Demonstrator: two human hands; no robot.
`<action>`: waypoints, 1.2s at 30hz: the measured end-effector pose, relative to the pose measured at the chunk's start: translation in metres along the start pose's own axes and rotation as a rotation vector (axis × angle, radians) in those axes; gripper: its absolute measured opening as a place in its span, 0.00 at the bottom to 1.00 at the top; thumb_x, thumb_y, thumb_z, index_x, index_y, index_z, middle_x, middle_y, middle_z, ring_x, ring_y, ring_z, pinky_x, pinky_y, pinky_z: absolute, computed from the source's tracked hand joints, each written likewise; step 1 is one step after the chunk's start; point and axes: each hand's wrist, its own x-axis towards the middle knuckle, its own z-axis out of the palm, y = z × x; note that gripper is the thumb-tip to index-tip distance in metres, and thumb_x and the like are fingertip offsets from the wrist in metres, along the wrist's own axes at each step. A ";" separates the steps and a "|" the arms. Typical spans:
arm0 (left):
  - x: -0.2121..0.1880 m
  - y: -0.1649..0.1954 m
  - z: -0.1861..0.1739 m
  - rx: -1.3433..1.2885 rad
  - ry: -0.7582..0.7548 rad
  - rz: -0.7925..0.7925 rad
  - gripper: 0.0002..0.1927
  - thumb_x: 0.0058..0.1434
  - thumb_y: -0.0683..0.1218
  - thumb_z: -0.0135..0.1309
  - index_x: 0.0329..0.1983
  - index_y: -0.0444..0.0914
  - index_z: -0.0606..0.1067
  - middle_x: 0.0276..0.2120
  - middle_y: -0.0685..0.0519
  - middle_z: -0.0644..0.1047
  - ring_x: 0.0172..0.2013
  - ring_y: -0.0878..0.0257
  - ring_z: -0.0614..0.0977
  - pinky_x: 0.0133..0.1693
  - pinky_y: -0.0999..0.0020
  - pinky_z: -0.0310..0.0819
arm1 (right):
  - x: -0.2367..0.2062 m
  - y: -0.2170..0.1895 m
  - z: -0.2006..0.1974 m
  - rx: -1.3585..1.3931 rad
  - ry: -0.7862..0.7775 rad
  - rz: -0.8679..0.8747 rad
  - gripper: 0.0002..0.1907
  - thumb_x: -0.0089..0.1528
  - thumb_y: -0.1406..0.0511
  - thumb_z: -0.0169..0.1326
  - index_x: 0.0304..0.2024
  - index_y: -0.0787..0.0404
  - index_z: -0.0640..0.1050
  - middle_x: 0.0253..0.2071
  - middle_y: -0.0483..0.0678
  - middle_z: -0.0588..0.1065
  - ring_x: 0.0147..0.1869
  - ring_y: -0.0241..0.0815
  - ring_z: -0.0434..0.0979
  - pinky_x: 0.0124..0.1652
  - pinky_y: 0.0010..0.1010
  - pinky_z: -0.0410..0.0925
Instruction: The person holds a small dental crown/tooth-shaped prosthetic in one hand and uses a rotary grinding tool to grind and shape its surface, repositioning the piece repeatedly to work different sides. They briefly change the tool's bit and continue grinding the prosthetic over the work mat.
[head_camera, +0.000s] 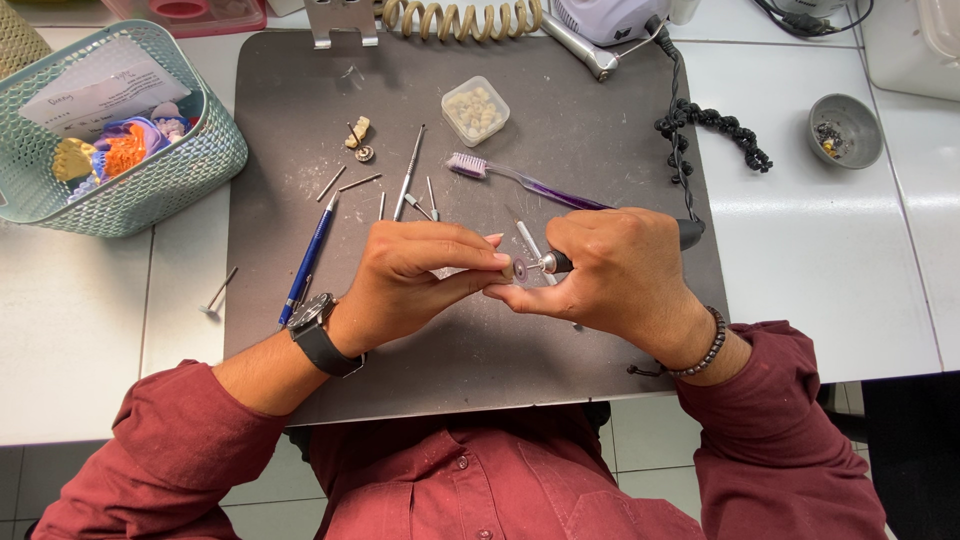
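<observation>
While a tiny piece (506, 270) is being pinched in the closed left hand (415, 280), it is being ground with the small grinding tool (560, 262) gripped in the closed right hand (610, 270); the work looks half done.

On the worktop (820, 300) a mat (480, 350) lies centre, basket (130, 190) at left, small bowl (846, 130) at right, toothbrush (520, 180) on the mat.

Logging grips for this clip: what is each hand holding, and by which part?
The right hand grips a rotary handpiece around its body near the tip. The left hand pinches a small piece between fingertips; its kind cannot be told.
</observation>
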 end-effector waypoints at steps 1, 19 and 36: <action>0.000 0.000 0.000 -0.003 0.006 -0.014 0.10 0.60 0.37 0.67 0.44 0.39 0.82 0.40 0.52 0.84 0.43 0.62 0.88 0.48 0.71 0.86 | 0.000 0.000 0.000 0.007 0.009 -0.012 0.39 0.48 0.35 0.68 0.13 0.55 0.64 0.12 0.43 0.61 0.15 0.41 0.62 0.18 0.35 0.54; 0.000 -0.001 0.000 -0.020 0.004 -0.010 0.10 0.59 0.37 0.67 0.44 0.38 0.82 0.40 0.52 0.84 0.43 0.62 0.88 0.50 0.71 0.86 | -0.001 -0.001 0.000 0.008 0.005 -0.016 0.39 0.49 0.35 0.67 0.13 0.55 0.64 0.11 0.42 0.60 0.14 0.40 0.61 0.17 0.35 0.54; -0.001 -0.001 0.000 -0.006 0.013 -0.049 0.11 0.58 0.38 0.68 0.44 0.37 0.82 0.40 0.51 0.84 0.44 0.61 0.88 0.45 0.71 0.85 | 0.001 -0.003 -0.003 0.006 0.025 -0.019 0.38 0.48 0.36 0.67 0.13 0.55 0.64 0.12 0.44 0.61 0.15 0.42 0.62 0.18 0.35 0.54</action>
